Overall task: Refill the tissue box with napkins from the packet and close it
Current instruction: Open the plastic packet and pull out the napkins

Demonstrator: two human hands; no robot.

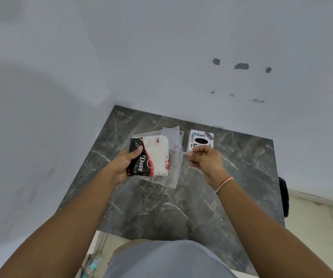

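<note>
A clear plastic napkin packet point(157, 157), printed black, red and white with "Dove", lies on the dark marble table point(181, 207). My left hand point(124, 164) grips its left end, thumb on top. My right hand point(204, 160) hovers just right of the packet with fingers curled and pinched at the packet's open clear flap point(178, 155). Behind that hand stands the white tissue box point(201, 139) with stickers and a dark oval slot; its lower edge is hidden by my fingers.
White walls close in the table at the back and left, forming a corner. A dark object point(284, 197) hangs beside the table's right edge. A plastic bottle point(92, 265) lies on the floor at lower left.
</note>
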